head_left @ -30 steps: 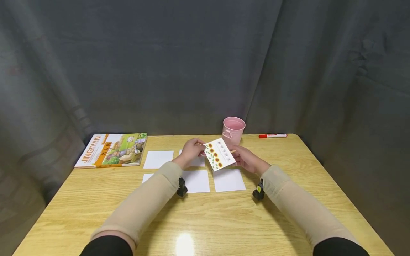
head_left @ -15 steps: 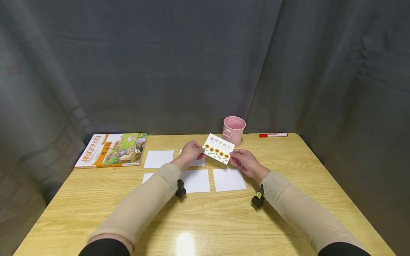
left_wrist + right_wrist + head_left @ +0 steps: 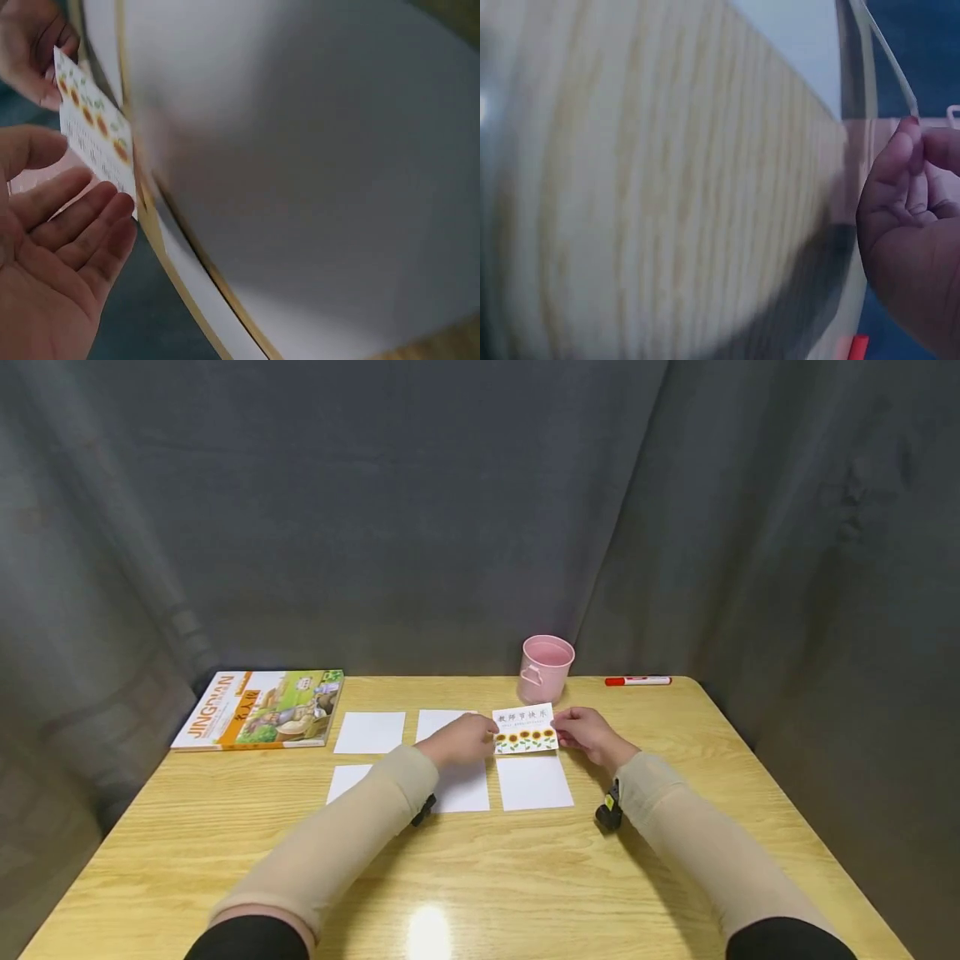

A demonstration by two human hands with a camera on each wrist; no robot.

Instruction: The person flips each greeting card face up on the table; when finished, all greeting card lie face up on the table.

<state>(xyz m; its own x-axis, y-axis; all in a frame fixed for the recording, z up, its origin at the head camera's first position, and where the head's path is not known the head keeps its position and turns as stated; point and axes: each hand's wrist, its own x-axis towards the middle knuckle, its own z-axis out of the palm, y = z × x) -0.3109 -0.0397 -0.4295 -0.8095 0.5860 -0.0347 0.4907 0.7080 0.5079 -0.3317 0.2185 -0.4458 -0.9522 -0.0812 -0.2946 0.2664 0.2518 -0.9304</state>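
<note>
A white greeting card (image 3: 525, 723) with a row of sunflowers and Chinese characters is held close over the table behind a front-row blank card (image 3: 535, 783). My right hand (image 3: 588, 732) pinches its right edge between thumb and fingers; in the right wrist view the card (image 3: 894, 64) shows edge-on at those fingertips. My left hand (image 3: 461, 739) is at the card's left edge. In the left wrist view that hand (image 3: 56, 247) has its fingers loosely extended and its thumb apart from them, fingertips right at the card (image 3: 97, 131).
More blank white cards lie in two rows, including one (image 3: 370, 732) at back left; my left arm partly covers some. A pink bucket (image 3: 542, 681) stands just behind the greeting card. A picture book (image 3: 262, 712) lies at left, a red marker (image 3: 637, 681) at back right.
The greeting card has turned from tilted to nearly level, its sunflower row now along the bottom, and has come down toward the table. My left hand's fingers have loosened at its edge.
</note>
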